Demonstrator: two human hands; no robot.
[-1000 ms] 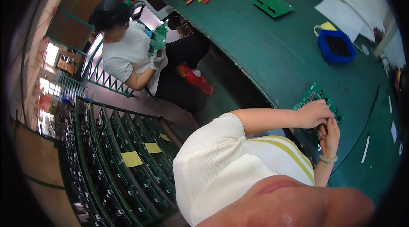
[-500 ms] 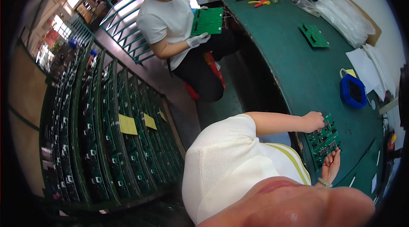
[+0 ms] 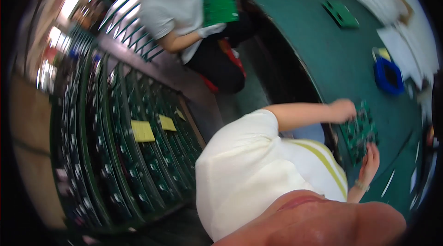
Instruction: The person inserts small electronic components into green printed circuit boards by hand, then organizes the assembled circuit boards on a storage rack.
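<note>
A green circuit board (image 3: 357, 130), dense with dark components, is at the bench's near edge. My left hand (image 3: 342, 111) is curled closed over its far left corner, fingertips blurred. At the opposite edge, my right hand (image 3: 370, 160), with a beaded bracelet at the wrist, has its fingers closed on the board's rim. Motion blur smears the board's details and the exact contact of both hands.
A blue open-topped container (image 3: 388, 77) stands beyond the board, with a second circuit board (image 3: 341, 14) farther along the green bench (image 3: 304, 24). A seated co-worker (image 3: 173, 20) in white gloves holds a green board (image 3: 220, 8). Racks of boards (image 3: 124, 153) fill the left.
The view has shifted and blurred, so the bench items appear higher and slightly farther right. Both my hands stay at the same circuit board.
</note>
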